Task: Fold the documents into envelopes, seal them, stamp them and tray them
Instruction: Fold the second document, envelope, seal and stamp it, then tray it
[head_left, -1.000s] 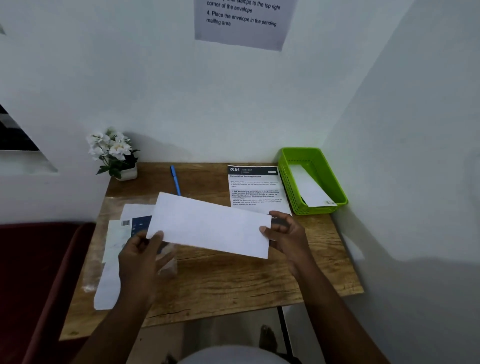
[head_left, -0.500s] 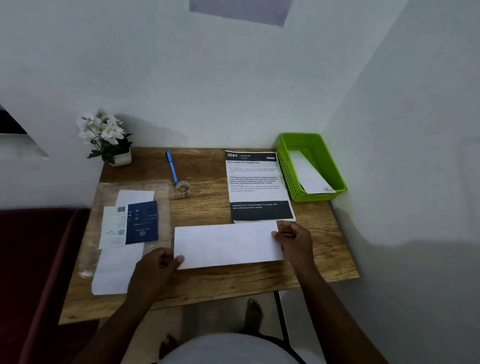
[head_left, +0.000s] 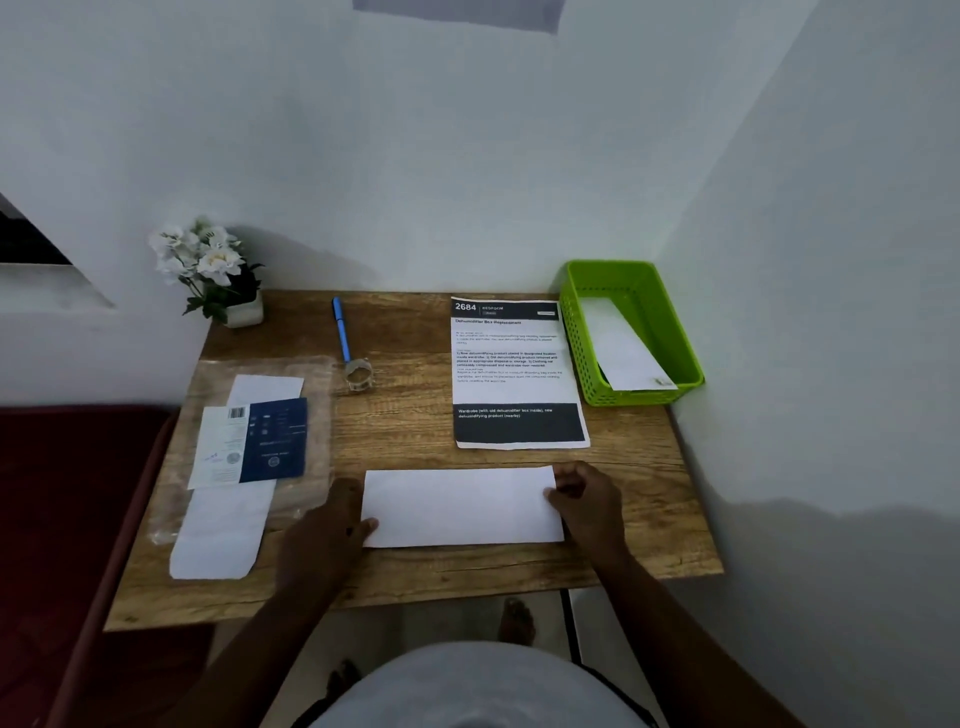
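A white envelope (head_left: 462, 506) lies flat near the front edge of the wooden counter (head_left: 415, 577), with its long side running left to right. The left hand (head_left: 327, 535) is at its left short end, and the thumb lies on the lower left corner; the fingers are curled, and I cannot tell if they go under the paper. The right hand (head_left: 587, 501) is at the right short end. Its grip is narrow, thumb and fingers pinching the upper right corner. So the envelope stretches between the two hands, each one holding one end.

One second ago the envelope was in the air, tilted above the counter; half a second ago it was already down, and now it lies a little more square to the front edge, with both hands at the same ends.

To the left, on a clear plastic sleeve (head_left: 306, 395), there are white papers (head_left: 218, 540) and a dark blue booklet (head_left: 275, 439). Just behind the envelope, not touching it, lies the printed document (head_left: 511, 374) with a black band at the top and at the bottom. Further back a small roll of tape (head_left: 359, 374) sits at the tip of a blue pen (head_left: 341, 330). In the far right corner stands the green tray (head_left: 587, 364), and one white envelope (head_left: 623, 348) rests inside it. In the far left corner is a pot of white flowers (head_left: 210, 265), against the wall.
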